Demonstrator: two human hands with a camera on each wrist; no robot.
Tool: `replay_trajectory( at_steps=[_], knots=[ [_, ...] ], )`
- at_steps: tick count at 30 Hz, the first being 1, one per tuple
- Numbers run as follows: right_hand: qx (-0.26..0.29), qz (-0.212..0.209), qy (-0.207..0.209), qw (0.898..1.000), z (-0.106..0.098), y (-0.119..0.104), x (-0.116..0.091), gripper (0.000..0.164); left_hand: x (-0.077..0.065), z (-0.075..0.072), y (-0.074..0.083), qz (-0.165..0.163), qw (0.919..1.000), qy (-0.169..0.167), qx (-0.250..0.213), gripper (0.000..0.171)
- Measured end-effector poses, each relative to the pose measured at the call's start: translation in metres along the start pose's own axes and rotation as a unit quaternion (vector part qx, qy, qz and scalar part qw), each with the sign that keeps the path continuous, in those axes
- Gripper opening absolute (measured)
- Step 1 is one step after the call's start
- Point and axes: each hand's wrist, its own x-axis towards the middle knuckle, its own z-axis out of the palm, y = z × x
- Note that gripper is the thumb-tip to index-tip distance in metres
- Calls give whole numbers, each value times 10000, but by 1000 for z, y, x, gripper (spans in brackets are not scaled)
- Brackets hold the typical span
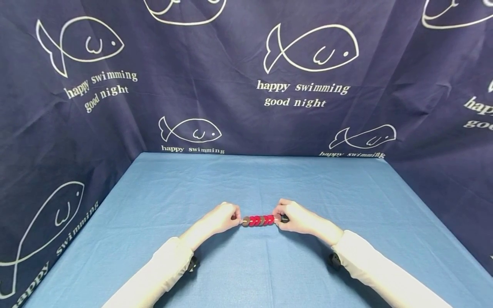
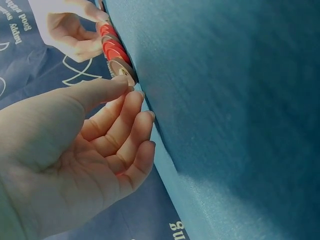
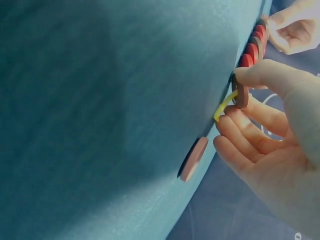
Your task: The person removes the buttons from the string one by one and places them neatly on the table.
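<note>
A row of red and brown discs [image 1: 262,220] lies along a string between both hands, low over the blue cloth. At its left end, my left hand [image 1: 225,217] pinches the string between thumb and fingertips, right beside a brown disc [image 2: 120,70]. My right hand [image 1: 296,218] pinches the brown disc [image 3: 242,92] at the other end, thumb on one face and fingers behind. A short yellow string end [image 3: 225,105] sticks out past that disc, near the fingertips. Below the right hand in the right wrist view, a loose brown disc [image 3: 194,159] rests on the cloth.
The table is covered with a blue cloth [image 1: 246,179]. Behind it and at both sides hang dark navy curtains [image 1: 239,85] printed with white fish and lettering. Small black wrist-worn devices [image 1: 335,260] show under the white sleeves [image 1: 369,261].
</note>
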Motion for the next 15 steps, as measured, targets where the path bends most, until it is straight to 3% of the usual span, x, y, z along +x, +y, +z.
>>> replay_trajectory(
  at_steps=[15],
  knots=[
    [106,30,-19,9999,-4,2,-4,10,1,0,0,9,10000,-13,-40,14]
  ],
)
